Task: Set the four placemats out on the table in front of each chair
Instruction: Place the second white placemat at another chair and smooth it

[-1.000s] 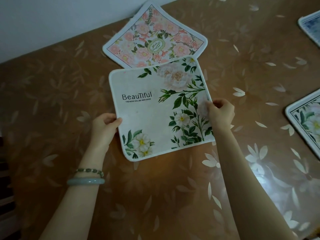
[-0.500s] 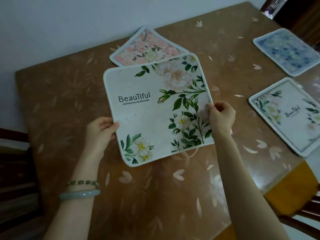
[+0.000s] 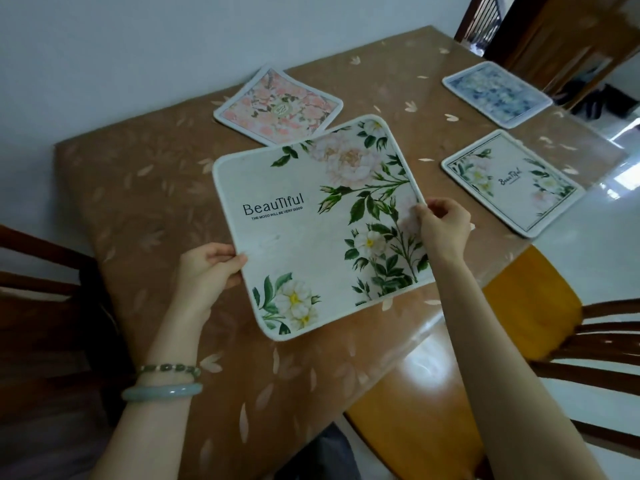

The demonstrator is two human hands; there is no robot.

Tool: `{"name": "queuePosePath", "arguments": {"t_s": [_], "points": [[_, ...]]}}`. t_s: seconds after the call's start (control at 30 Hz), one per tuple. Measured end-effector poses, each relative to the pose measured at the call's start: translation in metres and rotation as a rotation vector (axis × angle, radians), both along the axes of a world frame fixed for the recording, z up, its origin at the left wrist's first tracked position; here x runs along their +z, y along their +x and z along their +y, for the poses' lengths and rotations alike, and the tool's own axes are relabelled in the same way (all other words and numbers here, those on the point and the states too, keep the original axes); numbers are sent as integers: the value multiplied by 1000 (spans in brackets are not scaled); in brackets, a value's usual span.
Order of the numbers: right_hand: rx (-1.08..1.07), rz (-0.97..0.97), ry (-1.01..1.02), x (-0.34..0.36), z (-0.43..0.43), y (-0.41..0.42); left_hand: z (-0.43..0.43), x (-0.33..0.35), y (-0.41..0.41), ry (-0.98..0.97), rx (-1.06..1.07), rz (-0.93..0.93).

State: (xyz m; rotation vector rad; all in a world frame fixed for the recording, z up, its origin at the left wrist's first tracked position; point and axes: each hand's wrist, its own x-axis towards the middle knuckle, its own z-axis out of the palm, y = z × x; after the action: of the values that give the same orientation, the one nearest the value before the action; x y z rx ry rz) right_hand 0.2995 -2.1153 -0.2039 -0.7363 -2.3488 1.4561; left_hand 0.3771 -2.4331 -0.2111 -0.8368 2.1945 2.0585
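The tabletop [image 3: 145,188] is brown with pale leaf shapes under a glossy cover. Three placemats lie flat on it: a pink flowered mat [image 3: 277,107] near the wall, a blue mat [image 3: 497,93] at the far end, and a white bordered mat [image 3: 509,181] just nearer than it.

A yellow-seated chair [image 3: 533,306] stands at the right edge of the bench [image 3: 138,188], a dark wooden chair [image 3: 41,306] at its left.
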Motion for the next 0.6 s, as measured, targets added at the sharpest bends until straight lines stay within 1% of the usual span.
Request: {"name": "queuePosePath", "arguments": {"t_s": [0.23, 0.4, 0.6], "points": [[-7, -47, 39, -10, 25, 18, 26, -15, 20, 50, -10, -51], [41, -89, 56, -34, 43, 14, 46, -40, 25, 57, 15, -104], [104, -188, 39, -74, 69, 5, 76, -76, 35, 63, 78, -208]]}}
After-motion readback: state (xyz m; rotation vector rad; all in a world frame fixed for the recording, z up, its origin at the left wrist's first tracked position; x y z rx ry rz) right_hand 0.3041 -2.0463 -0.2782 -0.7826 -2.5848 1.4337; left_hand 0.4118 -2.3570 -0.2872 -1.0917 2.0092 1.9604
